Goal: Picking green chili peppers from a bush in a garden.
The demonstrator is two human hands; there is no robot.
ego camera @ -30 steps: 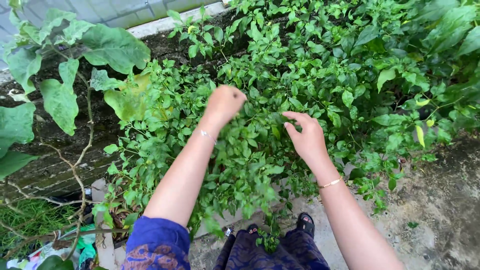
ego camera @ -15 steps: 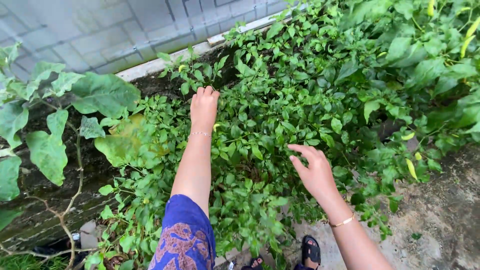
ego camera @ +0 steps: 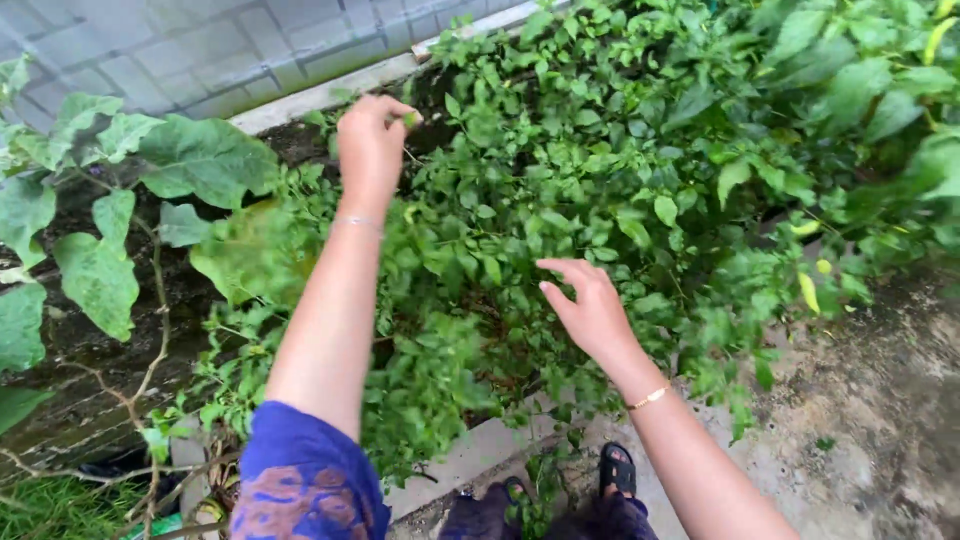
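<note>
Right hand [ego camera: 592, 312] near, fingers spread loose, empty, parting leafy chilli bush [ego camera: 620, 170]. Left hand [ego camera: 370, 140] farther, at bush top by concrete ledge [ego camera: 330, 95], fingers pinched on small green pod [ego camera: 410, 119]. Step judged: picking. Next likely needed clean snap from stem.

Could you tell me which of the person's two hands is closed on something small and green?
The left hand, raised high by the bed's far edge, pinches a small green bit; the right hand hangs open over the leaves.
</note>
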